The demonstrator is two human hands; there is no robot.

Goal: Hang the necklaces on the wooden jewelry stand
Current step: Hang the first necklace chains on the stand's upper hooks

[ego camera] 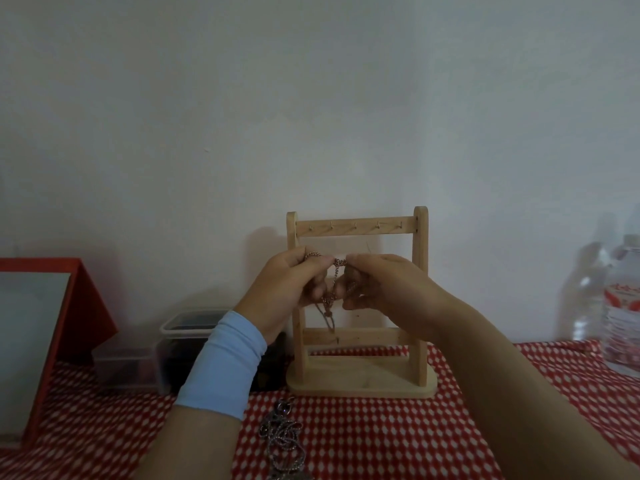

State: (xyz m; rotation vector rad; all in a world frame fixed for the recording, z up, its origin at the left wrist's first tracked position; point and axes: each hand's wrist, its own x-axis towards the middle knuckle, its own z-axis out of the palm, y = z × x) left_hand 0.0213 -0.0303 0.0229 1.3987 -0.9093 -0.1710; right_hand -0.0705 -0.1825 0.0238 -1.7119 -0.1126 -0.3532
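Observation:
A wooden jewelry stand (420,289) stands upright on the table against the wall, with small metal hooks along its top bar and none carrying anything. In front of its middle, my left hand (287,289) and my right hand (384,285) pinch a rose-gold chain necklace (335,275) between them. Part of that chain dangles down to the stand's lower bar. A pile of silver chain necklaces (282,441) lies on the cloth below my left forearm, which wears a light blue wrist sleeve.
A red-and-white checked cloth (381,431) covers the table. Clear plastic lidded containers (180,344) sit left of the stand. A red-framed mirror (45,341) leans at the far left. Water bottles (620,306) stand at the right edge.

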